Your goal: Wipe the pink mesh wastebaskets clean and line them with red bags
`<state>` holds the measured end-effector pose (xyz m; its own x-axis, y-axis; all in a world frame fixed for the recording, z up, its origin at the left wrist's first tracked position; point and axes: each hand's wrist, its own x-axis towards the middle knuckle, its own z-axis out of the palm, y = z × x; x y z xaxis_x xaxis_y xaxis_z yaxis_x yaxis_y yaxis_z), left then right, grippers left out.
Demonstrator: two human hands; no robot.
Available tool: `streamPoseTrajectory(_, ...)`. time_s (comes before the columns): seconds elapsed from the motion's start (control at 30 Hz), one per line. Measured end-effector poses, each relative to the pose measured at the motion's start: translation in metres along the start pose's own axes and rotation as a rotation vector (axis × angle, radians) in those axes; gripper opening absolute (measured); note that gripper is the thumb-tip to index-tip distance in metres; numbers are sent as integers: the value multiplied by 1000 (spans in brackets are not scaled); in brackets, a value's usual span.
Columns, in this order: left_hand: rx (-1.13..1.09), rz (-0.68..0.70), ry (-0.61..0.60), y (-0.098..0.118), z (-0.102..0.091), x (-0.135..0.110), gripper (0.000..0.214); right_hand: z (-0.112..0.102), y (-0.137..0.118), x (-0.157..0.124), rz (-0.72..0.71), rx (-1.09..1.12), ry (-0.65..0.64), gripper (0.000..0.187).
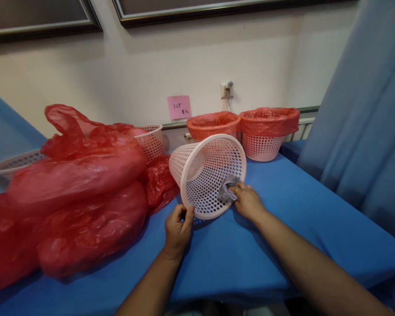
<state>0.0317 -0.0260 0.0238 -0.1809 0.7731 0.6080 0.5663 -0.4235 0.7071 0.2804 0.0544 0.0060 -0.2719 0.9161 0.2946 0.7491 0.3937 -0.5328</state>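
Note:
A white perforated plastic basket (197, 164) lies on its side on the blue table (283, 219), its open mouth facing me. My left hand (177, 230) grips the basket's rim at the lower left, fingers curled over the edge. My right hand (247, 201) is closed on a small grey cloth (228, 188) and presses it against the inside of the rim at the lower right.
Crumpled red plastic bags (79, 193) fill the left of the table. Two white baskets lined with red bags (270, 131) stand at the back by the wall, with more white baskets (151, 140) behind the pile. A blue curtain (365, 123) hangs at right.

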Motion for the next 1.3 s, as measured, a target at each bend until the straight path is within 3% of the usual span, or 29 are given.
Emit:
streamPoseTrajectory(0.13,-7,-20,8,-4,0,0,33,25,-17,-9,-192,327,-191,65)
streamPoseTrajectory(0.23,-22,-34,6,-6,0,-1,28,31,-19,-10,-220,545,-246,62)
streamPoseTrajectory(0.47,-26,-49,-65,-8,-4,0,21,24,-20,-28,-236,257,-276,92)
streamPoseTrajectory(0.67,-154,-89,-118,-7,-7,-1,21,28,-16,-23,-339,324,-245,87)
streamPoseTrajectory(0.83,-263,-191,-164,-12,2,-2,32,33,-2,-9,-302,521,-159,72)
streamPoseTrajectory(1.0,-138,-203,-486,-15,11,-4,28,31,-1,-5,-284,580,-199,71)
streamPoseTrajectory(1.07,-142,-171,-535,-12,12,-5,27,29,-6,-8,-324,538,-199,70)
streamPoseTrajectory(1.2,-95,-115,-354,-5,7,-5,28,20,-13,-13,-382,447,-218,67)
streamPoseTrajectory(1.3,-17,-77,-155,-2,1,-2,28,7,-4,-11,-276,212,-150,58)
